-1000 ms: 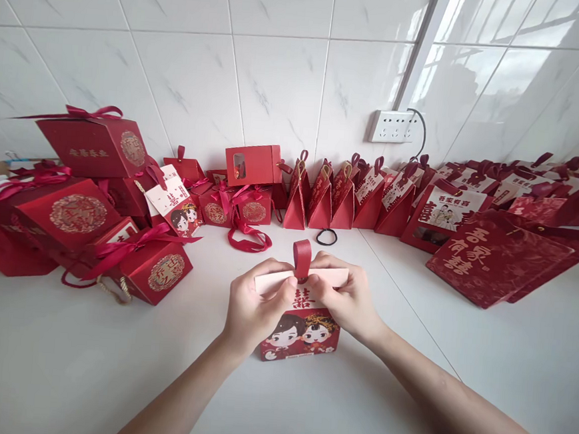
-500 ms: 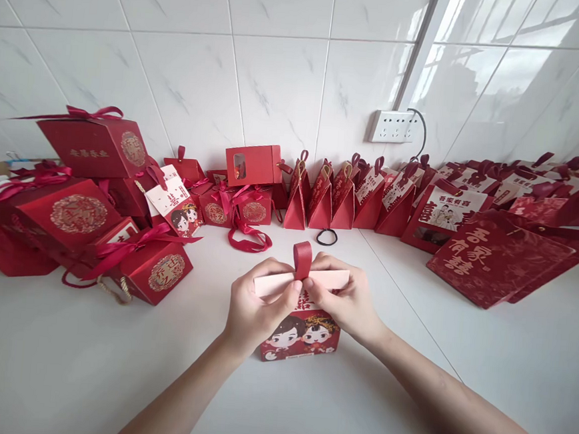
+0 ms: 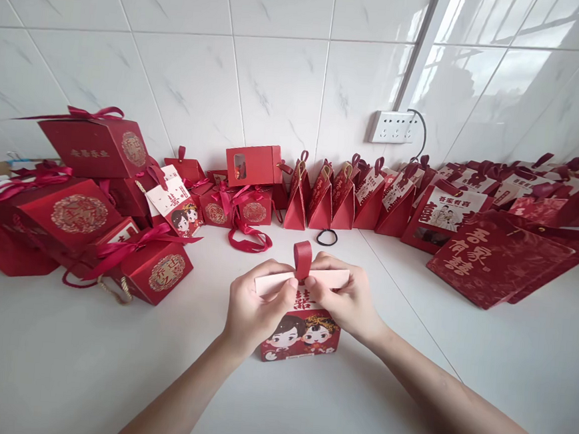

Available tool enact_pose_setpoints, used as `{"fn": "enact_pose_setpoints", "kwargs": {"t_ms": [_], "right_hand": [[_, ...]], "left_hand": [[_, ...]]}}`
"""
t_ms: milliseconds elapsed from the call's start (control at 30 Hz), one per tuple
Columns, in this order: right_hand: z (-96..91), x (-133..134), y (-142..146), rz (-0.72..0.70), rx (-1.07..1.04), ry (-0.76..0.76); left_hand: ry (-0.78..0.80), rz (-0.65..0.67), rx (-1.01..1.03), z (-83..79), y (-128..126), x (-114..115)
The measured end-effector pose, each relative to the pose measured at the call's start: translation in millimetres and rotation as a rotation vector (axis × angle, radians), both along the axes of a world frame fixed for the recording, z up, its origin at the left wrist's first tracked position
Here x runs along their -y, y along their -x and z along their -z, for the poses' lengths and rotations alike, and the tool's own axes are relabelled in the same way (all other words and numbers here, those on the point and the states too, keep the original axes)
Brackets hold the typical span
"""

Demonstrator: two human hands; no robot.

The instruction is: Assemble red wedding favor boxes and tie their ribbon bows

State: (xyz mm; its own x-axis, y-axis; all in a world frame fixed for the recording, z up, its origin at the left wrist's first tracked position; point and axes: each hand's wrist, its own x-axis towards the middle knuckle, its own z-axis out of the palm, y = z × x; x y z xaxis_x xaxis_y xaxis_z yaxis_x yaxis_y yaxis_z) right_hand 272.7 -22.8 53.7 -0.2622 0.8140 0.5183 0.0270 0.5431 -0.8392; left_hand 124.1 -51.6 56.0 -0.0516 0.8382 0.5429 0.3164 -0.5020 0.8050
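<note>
A red and white gift box [image 3: 301, 335] with two cartoon faces stands upright on the white table in front of me. Its pale top edge is pinched from both sides. My left hand [image 3: 257, 301] grips the left part, thumb on the front and fingers behind. My right hand [image 3: 345, 302] grips the right part in the same way. Between the two thumbs a dark red ribbon loop [image 3: 303, 258] rises from the top. The fingers behind the box are mostly hidden.
Red gift boxes with bows [image 3: 79, 214] are piled at the left. Along the tiled wall stands a row of triangular red boxes [image 3: 338, 201], with a black hair tie [image 3: 326, 237] before them. Many red gift bags [image 3: 496, 260] crowd the right. A white power strip [image 3: 395, 128] hangs on the wall.
The thumbs have slid slightly apart, the left one moving left and the right one moving right. More of the red lettering below them shows. The box stays in place.
</note>
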Motion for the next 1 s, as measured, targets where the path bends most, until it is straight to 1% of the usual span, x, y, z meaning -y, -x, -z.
{"fn": "enact_pose_setpoints", "kwargs": {"t_ms": [433, 633, 800, 1000], "right_hand": [[-2.2, 1.1, 0.5, -0.01, -0.043, 0.024], [-0.9, 1.1, 0.1, -0.058, -0.074, 0.044], [-0.9, 0.6, 0.2, -0.047, -0.069, 0.074], [-1.1, -0.1, 0.3, -0.031, -0.054, 0.04]], "left_hand": [[-0.009, 0.028, 0.025, 2.0, 2.1, -0.2], [-0.009, 0.094, 0.063, 0.9, 0.4, -0.2], [0.018, 0.053, 0.05, -0.7, -1.5, 0.7], [0.009, 0.016, 0.013, -2.1, -1.6, 1.1]]}}
